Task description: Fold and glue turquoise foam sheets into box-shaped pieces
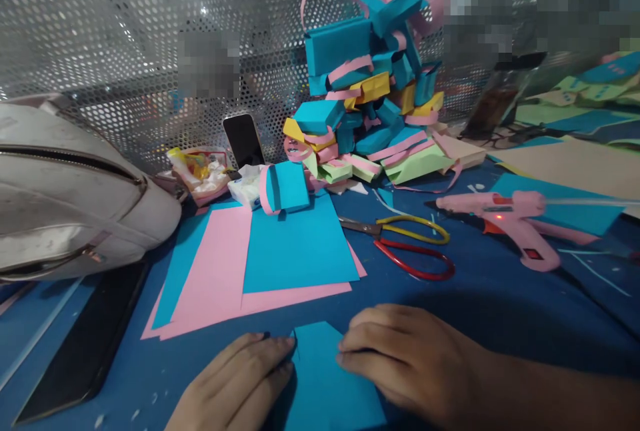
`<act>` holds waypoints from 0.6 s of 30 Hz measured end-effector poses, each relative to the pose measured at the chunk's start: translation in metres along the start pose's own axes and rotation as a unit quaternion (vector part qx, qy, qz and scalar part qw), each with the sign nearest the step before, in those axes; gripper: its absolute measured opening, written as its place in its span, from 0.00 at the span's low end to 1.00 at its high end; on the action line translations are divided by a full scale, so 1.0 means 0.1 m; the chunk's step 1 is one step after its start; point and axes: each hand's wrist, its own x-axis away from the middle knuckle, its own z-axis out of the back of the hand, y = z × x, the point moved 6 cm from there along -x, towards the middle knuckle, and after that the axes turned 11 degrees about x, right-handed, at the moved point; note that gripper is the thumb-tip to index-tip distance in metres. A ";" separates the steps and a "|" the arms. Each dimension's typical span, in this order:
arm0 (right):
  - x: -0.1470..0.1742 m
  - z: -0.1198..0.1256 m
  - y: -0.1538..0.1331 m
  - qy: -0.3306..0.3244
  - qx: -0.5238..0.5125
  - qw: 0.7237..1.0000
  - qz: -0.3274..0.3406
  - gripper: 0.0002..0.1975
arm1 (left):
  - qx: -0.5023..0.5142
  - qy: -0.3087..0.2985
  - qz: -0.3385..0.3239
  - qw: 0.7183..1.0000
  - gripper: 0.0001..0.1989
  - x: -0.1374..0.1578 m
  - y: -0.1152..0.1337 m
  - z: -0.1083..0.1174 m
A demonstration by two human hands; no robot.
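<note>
A folded piece of blue paper (327,381) lies in front of me at the bottom of the head view, its far end tapered by slanted corners. My left hand (237,381) holds its left edge with closed, bent fingers. On the opposite edge my right hand (407,357) grips the paper, fingers curled together; both thumbs are hidden. Just beyond are loose sheets of blue paper (300,251) and pink paper (215,264). Scissors (375,227) with one yellow and one red handle lie past my right hand. Farther right is a pink hot glue gun (500,211), a small red light glowing on it.
A pile of blue, pink, yellow and green paper boxes (370,91) rises at the back against a perforated metal panel (125,51). At left sit a white bag (75,184) and a dark flat object (85,344). A phone (243,141) leans near tissues (247,184).
</note>
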 end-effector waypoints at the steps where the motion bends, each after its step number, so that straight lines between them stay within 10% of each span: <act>1: 0.00 0.00 -0.01 0.006 0.006 1.000 -0.001 0.14 | -0.005 -0.002 0.016 1.000 0.18 0.00 -0.01 -0.01; 18: 0.03 -0.04 0.01 0.019 0.044 0.999 -0.007 0.08 | -0.006 0.015 0.012 1.000 0.18 0.02 0.01 -0.10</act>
